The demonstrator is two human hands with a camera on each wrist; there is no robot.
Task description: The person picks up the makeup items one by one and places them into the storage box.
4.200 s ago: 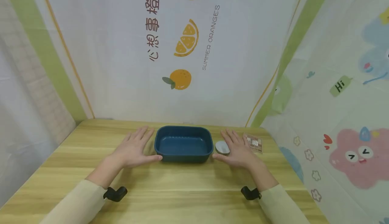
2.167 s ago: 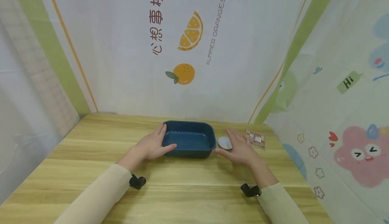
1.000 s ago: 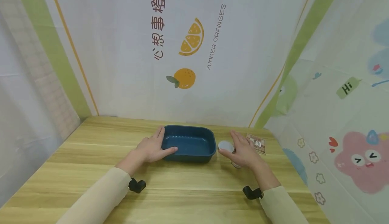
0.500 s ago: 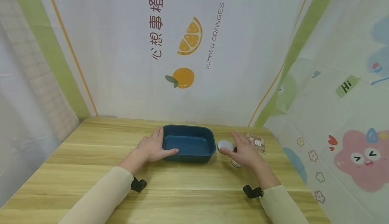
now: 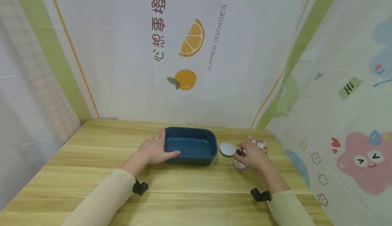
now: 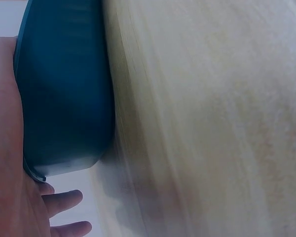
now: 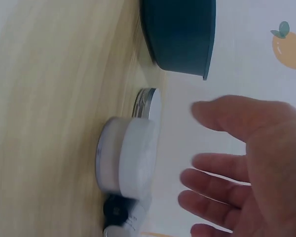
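Observation:
In the head view my left hand [image 5: 156,149] lies against the left end of a dark teal container [image 5: 191,160], thumb over its near rim and fingers along its side. The left wrist view shows straight fingers past the corner of the container [image 6: 66,89]. My right hand [image 5: 253,155], fingers apart, hovers at a small white-lidded jar [image 5: 239,165] and a black-capped item [image 5: 240,152], partly hiding them. In the right wrist view the hand [image 7: 251,168] holds nothing; beside it are the jar [image 7: 133,158], black cap [image 7: 116,210] and round tin [image 7: 148,106].
Between container and right hand lies the round pale-lidded tin [image 5: 228,149] in the head view. A checkered card marked BACK [image 5: 258,142] lies behind the right hand. The wooden table [image 5: 183,195] meets a hanging printed cloth [image 5: 128,66] at its back edge.
My left hand reached the container and has stayed on it. My right hand has shifted rightward off the round tin, its fingers drawn in somewhat, and the tin, jar and black cap show more.

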